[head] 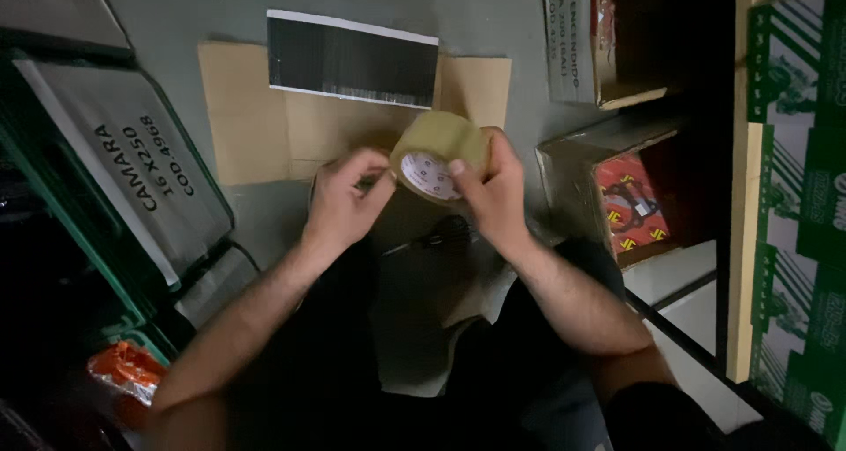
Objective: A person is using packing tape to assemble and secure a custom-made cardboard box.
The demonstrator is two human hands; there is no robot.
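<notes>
A roll of tan packing tape is held up in front of me over the floor. My right hand grips the roll, thumb on its white inner core. My left hand pinches at the roll's left edge with thumb and forefinger. Below the hands a flat piece of brown cardboard lies on the grey floor, with a black ribbed sheet resting across its top. A pair of dark scissors lies just under my hands.
A grey box with a green frame sits at the left, an orange bag beneath it. Open cardboard boxes stand at the right, beside green and white cartons. My knees fill the bottom centre.
</notes>
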